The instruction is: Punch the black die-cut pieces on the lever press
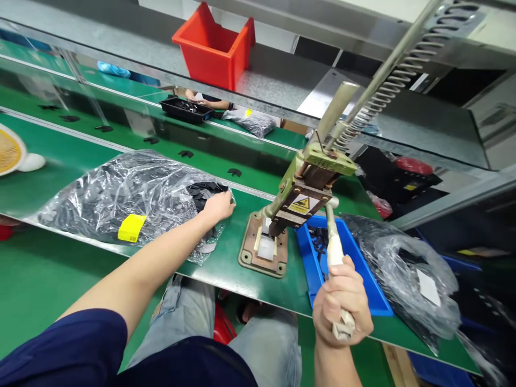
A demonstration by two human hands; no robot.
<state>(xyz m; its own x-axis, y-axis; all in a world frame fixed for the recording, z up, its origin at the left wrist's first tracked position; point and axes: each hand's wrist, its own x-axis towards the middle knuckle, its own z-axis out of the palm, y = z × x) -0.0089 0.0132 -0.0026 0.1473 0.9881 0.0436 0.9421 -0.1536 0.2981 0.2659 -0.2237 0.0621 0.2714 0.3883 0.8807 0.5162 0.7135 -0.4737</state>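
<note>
My right hand (342, 303) is wrapped around the tape-covered lever handle (334, 242) of a green manual press (302, 185). A yellow warning sticker marks the press head, and a pale block (266, 247) sits on its base plate (245, 252). My left hand (220, 207) is at the mouth of a clear plastic bag (105, 193) with dark flat pieces (201, 193) inside. Its fingers look curled; what they hold, if anything, is hidden. The bag lies left of the press and bears a yellow label (131, 228).
Right of the press stands a blue bin (365, 279) with black parts, beside another plastic bag (419, 274). Several black pieces (234, 172) lie along the green belt behind. A red bin (213, 51) sits on the overhead shelf. Across the line, a person's hands (205, 102) are beside a black tray (185, 111).
</note>
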